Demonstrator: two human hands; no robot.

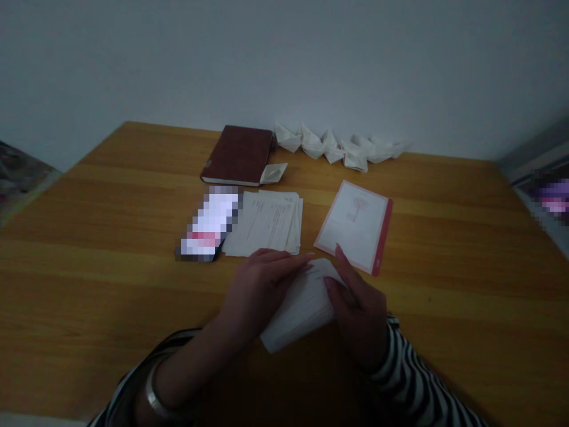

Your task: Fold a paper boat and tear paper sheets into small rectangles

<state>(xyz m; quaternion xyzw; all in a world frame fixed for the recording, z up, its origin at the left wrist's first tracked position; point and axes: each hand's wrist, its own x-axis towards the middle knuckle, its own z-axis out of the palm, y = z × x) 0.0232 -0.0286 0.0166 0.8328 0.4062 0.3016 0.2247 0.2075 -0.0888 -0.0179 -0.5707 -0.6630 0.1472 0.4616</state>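
Note:
Both my hands rest on a folded sheet of white paper (pixel 297 314) lying on the wooden table (pixel 89 249) close to me. My left hand (pixel 258 290) lies over its left side, fingers stretched across the top edge. My right hand (pixel 355 308) presses its right side, fingers bent down on the fold. A stack of white printed sheets (pixel 267 224) lies just beyond my hands. To its right is a white pad with a pink edge (pixel 355 226).
A dark red notebook (pixel 237 155) lies farther back, a small folded paper piece (pixel 273 172) beside it. A row of several folded white paper shapes (pixel 338 147) lines the table's far edge by the wall. A blurred-out flat object (pixel 208 225) lies left of the stack.

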